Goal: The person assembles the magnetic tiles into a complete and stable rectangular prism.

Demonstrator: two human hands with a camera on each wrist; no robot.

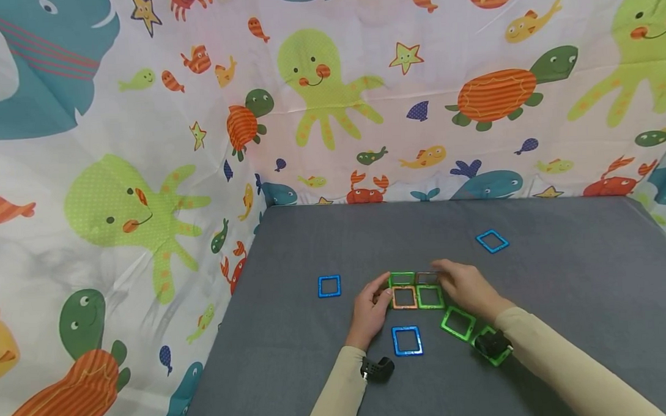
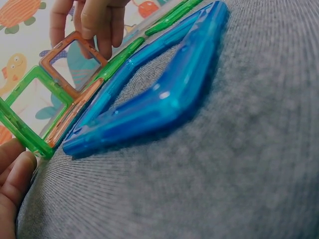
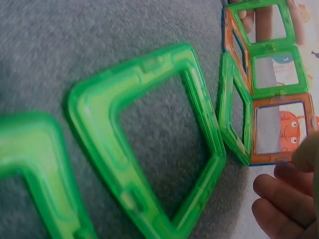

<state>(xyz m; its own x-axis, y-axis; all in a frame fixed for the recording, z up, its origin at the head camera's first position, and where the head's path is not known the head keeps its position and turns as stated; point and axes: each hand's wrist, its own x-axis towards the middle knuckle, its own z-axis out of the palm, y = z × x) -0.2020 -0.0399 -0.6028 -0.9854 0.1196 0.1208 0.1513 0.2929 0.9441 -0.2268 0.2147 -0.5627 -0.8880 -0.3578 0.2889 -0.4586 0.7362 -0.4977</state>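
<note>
Square magnetic tiles form a small structure. An orange tile (image 1: 405,308) and a green tile (image 1: 431,307) lie flat side by side. Behind them stand an upright green tile (image 3: 299,74) and an upright orange tile (image 3: 254,132). At the left end, my left hand (image 1: 368,311) holds an upright green tile (image 2: 15,130) between thumb and fingers. My right hand (image 1: 469,287) has its thumb and fingertips at the outer edge of the upright orange tile, seemingly pinching it. Part of that contact is hidden.
One blue tile (image 1: 408,353) lies in front of the structure, another blue tile (image 1: 320,287) to its left, a third blue tile (image 1: 500,247) at the back right. A loose green tile (image 1: 450,332) and another green tile (image 1: 498,360) lie by the right wrist. Patterned cloth (image 1: 332,171) borders the grey table (image 1: 283,356).
</note>
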